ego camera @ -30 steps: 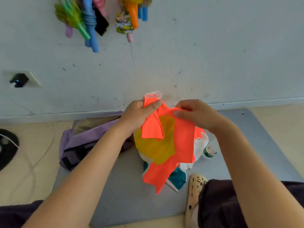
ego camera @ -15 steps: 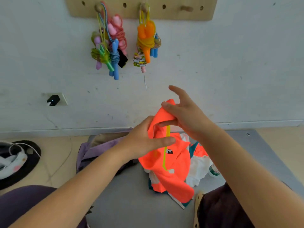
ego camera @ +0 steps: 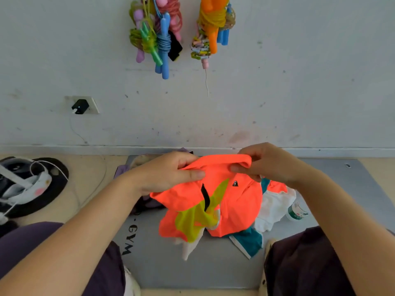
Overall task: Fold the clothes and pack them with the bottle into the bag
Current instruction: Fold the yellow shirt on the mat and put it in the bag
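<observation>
left hand (ego camera: 168, 174) fingers pinch orange shirt (ego camera: 215, 195) top edge | right hand (ego camera: 267, 165) fingers pinch same edge | shirt hangs above mat (ego camera: 192, 268) | bottle (ego camera: 296, 212) beside clothes pile (ego camera: 275, 206)

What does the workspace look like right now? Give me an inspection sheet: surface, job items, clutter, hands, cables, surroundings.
Surface: grey gym mat on a tan floor.
Job's things: orange garment held up, unfolded; white and teal clothes heaped; bottle lying beside them; purple bag mostly hidden behind the left arm.
Clutter: black round object with white items on it.
Hands: left hand and right hand each pinch the garment's top edge.
Cables: white cord on the floor; charger plugged in.
Surroundings: jump ropes hanging on the wall.
</observation>
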